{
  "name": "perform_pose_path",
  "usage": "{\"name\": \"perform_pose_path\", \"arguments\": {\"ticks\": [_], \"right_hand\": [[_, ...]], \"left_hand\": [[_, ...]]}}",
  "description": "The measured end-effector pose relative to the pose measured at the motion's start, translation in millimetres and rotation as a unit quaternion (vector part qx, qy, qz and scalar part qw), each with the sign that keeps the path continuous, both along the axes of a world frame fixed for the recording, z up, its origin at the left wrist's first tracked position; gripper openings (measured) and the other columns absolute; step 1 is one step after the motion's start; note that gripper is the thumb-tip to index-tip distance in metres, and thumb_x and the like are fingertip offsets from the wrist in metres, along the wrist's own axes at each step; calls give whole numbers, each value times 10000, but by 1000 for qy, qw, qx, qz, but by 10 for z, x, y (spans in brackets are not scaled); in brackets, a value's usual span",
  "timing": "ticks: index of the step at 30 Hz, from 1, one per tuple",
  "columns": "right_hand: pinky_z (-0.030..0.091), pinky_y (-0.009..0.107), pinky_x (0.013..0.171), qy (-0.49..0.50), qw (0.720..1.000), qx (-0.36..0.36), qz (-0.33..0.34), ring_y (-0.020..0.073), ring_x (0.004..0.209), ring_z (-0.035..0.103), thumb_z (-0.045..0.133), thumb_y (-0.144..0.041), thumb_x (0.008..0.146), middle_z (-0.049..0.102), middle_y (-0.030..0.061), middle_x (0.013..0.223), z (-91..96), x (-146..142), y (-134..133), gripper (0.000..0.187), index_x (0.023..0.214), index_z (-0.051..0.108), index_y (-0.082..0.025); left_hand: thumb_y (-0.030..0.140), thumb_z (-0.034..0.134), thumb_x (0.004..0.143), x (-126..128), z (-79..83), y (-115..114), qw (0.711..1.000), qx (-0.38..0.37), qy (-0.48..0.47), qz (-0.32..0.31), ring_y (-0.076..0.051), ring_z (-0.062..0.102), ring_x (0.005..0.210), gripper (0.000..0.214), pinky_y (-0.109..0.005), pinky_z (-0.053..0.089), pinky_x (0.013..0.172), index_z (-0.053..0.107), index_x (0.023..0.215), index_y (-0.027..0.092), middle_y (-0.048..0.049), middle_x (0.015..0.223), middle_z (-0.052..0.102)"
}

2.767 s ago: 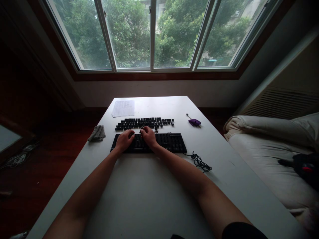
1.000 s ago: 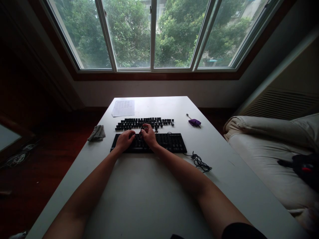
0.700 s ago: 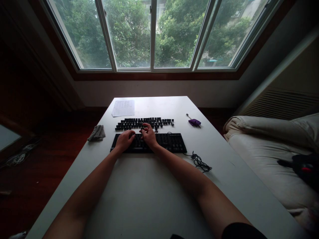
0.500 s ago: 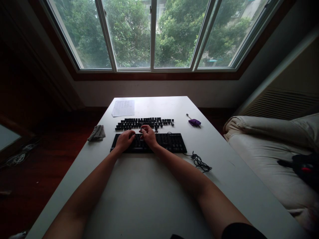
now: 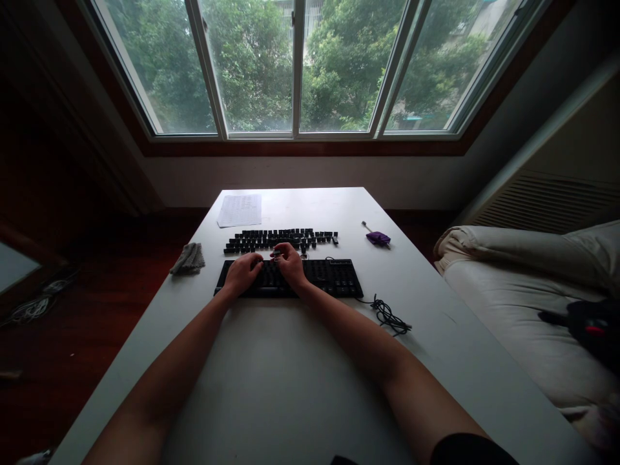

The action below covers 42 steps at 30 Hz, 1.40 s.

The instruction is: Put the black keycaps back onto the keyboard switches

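Observation:
A black keyboard (image 5: pixel 334 276) lies across the middle of the white table (image 5: pixel 290 374). Rows of loose black keycaps (image 5: pixel 256 240) sit just beyond it. My left hand (image 5: pixel 241 274) rests on the keyboard's left part with its fingers curled down onto the frame. My right hand (image 5: pixel 290 263) is beside it, over the keyboard's middle, with fingers pinched on a small dark thing at the fingertips, too small to name. Both hands nearly touch each other.
A sheet of paper (image 5: pixel 239 210) lies at the far left of the table, a grey cloth (image 5: pixel 188 258) at the left edge, a purple item (image 5: pixel 378 237) at the far right. The keyboard's cable (image 5: pixel 389 317) coils to the right. A white bed (image 5: pixel 523 323) stands at the right.
My right hand's fingertips shifted slightly back and forth over the keyboard's top edge. My left hand and everything else on the table stayed put.

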State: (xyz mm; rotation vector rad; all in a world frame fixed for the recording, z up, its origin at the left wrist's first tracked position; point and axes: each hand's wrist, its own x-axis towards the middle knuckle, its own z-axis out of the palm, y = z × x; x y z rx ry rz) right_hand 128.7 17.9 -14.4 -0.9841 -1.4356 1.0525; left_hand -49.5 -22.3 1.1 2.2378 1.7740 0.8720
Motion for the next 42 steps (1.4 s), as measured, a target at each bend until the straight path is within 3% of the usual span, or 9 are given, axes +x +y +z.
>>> {"name": "perform_pose_path", "arguments": {"ticks": [4, 8, 14, 25, 33, 42], "right_hand": [[527, 282, 708, -11, 999, 32, -36, 163, 717, 665, 611, -393, 817, 670, -7, 824, -30, 5, 10, 220, 958, 581, -227], [515, 271, 643, -20, 999, 20, -35, 150, 633, 653, 589, -460, 852, 653, -15, 781, -34, 0, 10, 235, 884, 565, -228], [539, 265, 626, 15, 1000, -12, 0, 158, 682, 691, 551, -420, 881, 707, -1, 838, -39, -22, 23, 288, 1108, 594, -248], [553, 276, 575, 37, 999, -28, 21, 190, 745, 719, 476, -466, 921, 734, 39, 901, -67, -23, 58, 309, 1052, 638, -238], [563, 318, 780, -7, 999, 35, 1, 188, 796, 710, 622, -397, 832, 731, 19, 915, -79, -12, 52, 249, 1025, 655, -244], [553, 303, 704, -5, 999, 31, -3, 191, 733, 690, 643, -403, 803, 713, 5, 786, -79, -9, 47, 224, 946, 640, -230]], "left_hand": [[318, 543, 908, -5, 1, 2, 1000, -1, 1, -1, -231, 644, 914, 218, -340, 479, 810, 666, 1067, 233, -55, 1020, 707], [319, 545, 911, -9, -6, 10, 1000, 2, 3, -2, -228, 645, 903, 214, -344, 478, 814, 664, 1068, 235, -51, 1014, 707], [318, 546, 913, -10, -19, 10, 1000, 5, 6, 0, -232, 646, 912, 207, -343, 475, 804, 666, 1059, 234, -54, 1021, 709], [302, 553, 907, -12, -15, 15, 1000, 6, 5, -2, -227, 643, 887, 206, -341, 476, 789, 662, 1067, 231, -51, 999, 705], [304, 548, 907, -9, -16, 20, 1000, 3, 8, -1, -228, 647, 884, 216, -344, 480, 787, 664, 1074, 232, -56, 1003, 707], [323, 538, 915, -7, -10, 10, 1000, 4, 9, -2, -238, 653, 931, 222, -349, 490, 812, 661, 1079, 238, -56, 1033, 709]]}}
